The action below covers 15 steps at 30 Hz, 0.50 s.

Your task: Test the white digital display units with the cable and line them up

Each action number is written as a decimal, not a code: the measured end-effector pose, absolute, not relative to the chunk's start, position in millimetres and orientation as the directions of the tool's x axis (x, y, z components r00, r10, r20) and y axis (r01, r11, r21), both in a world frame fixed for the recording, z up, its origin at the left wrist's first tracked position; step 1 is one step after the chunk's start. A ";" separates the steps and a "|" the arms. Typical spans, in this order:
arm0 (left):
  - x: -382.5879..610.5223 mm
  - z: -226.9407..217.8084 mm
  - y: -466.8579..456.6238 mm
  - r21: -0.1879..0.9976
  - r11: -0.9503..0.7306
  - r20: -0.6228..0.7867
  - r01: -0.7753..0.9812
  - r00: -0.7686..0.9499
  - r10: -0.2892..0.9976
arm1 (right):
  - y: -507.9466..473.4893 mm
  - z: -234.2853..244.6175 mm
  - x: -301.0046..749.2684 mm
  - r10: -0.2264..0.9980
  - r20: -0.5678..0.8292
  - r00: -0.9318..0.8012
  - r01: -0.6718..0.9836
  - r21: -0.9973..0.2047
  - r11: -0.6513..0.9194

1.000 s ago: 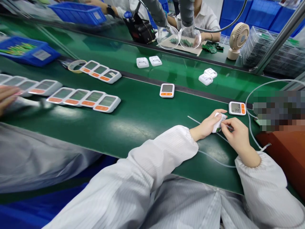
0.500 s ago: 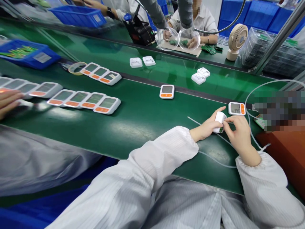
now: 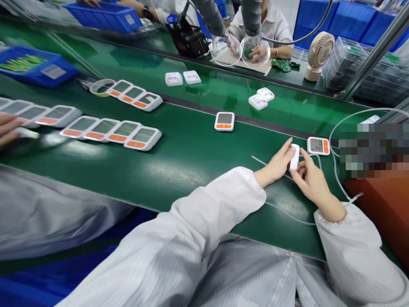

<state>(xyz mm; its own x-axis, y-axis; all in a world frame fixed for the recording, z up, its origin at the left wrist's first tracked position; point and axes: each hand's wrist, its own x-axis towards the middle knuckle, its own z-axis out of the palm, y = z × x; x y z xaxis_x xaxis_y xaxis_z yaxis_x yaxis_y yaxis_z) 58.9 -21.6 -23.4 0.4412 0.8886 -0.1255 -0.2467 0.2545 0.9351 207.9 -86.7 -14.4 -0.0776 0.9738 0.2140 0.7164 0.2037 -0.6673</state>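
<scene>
My left hand (image 3: 279, 163) grips a small white electronic monitor (image 3: 295, 157), turned edge-on with its narrow white side toward me. Its display and back are hidden from this angle. On the other side, my right hand (image 3: 309, 175) is closed around the monitor's right edge with thumb and fingers. Just beyond my hands lies a lit monitor (image 3: 318, 146) with orange buttons and digits on its screen. A thin clear tube (image 3: 289, 215) runs over the bench beneath and around my hands.
Orange-buttoned monitors (image 3: 142, 138) stand in rows at left, near another person's hand (image 3: 9, 130). A single monitor (image 3: 224, 121) lies mid-bench. White casings (image 3: 258, 101) rest on the green belt (image 3: 220, 91). An orange-brown box (image 3: 380, 200) sits at right. Across are a fan (image 3: 319, 55) and co-workers.
The monitor in my hands has turned from showing its opened side with green inside to edge-on. My right fingers have shifted lower along it. White casings on the belt have moved left.
</scene>
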 end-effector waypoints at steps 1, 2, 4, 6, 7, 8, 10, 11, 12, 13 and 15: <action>59.4 -23.5 -21.3 0.938 0.256 -0.130 -0.234 0.449 0.884 | -87.0 -14.3 208.4 0.972 0.228 -0.060 0.723 -0.662 0.199; 60.0 -23.9 -21.2 0.941 0.255 -0.131 -0.223 0.454 0.881 | -87.2 -14.4 209.0 0.971 0.232 -0.051 0.733 -0.651 0.195; 61.2 -25.9 -21.4 0.946 0.241 -0.122 -0.216 0.451 0.884 | -87.5 -16.0 210.3 0.975 0.217 -0.057 0.761 -0.622 0.183; 61.5 -28.5 -21.4 0.955 0.210 -0.104 -0.208 0.427 0.898 | -87.1 -19.1 211.6 0.978 0.197 -0.063 0.793 -0.585 0.169; 61.0 -29.3 -21.1 0.962 0.191 -0.095 -0.196 0.417 0.904 | -86.7 -21.0 212.3 0.978 0.200 -0.053 0.807 -0.568 0.161; 60.0 -29.4 -20.3 0.967 0.174 -0.083 -0.184 0.416 0.905 | -86.1 -22.7 213.2 0.976 0.215 -0.036 0.816 -0.557 0.152; 56.7 -27.1 -17.6 0.973 0.150 -0.053 -0.178 0.459 0.887 | -84.8 -25.1 215.3 0.966 0.259 0.009 0.819 -0.556 0.142; 54.5 -24.7 -16.0 0.972 0.150 -0.040 -0.183 0.501 0.864 | -84.1 -25.8 216.5 0.958 0.284 0.032 0.814 -0.564 0.140; 52.0 -21.8 -14.2 0.970 0.164 -0.037 -0.181 0.554 0.832 | -83.5 -26.1 217.7 0.949 0.309 0.056 0.807 -0.573 0.140; 49.4 -18.9 -12.7 0.968 0.188 -0.048 -0.166 0.612 0.790 | -82.8 -26.1 218.8 0.939 0.334 0.079 0.801 -0.582 0.140; 44.9 -14.0 -10.4 0.966 0.237 -0.092 -0.107 0.710 0.698 | -81.7 -25.8 220.4 0.921 0.371 0.120 0.790 -0.597 0.138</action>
<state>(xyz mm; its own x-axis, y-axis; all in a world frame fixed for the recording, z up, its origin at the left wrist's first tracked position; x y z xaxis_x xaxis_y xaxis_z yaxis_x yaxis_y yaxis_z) 44.9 -10.4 -14.0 0.7099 0.6982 -0.0922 -0.1074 0.2367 0.9656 220.4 -81.7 -25.8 0.1203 0.9206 0.3714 0.7901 0.1377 -0.5974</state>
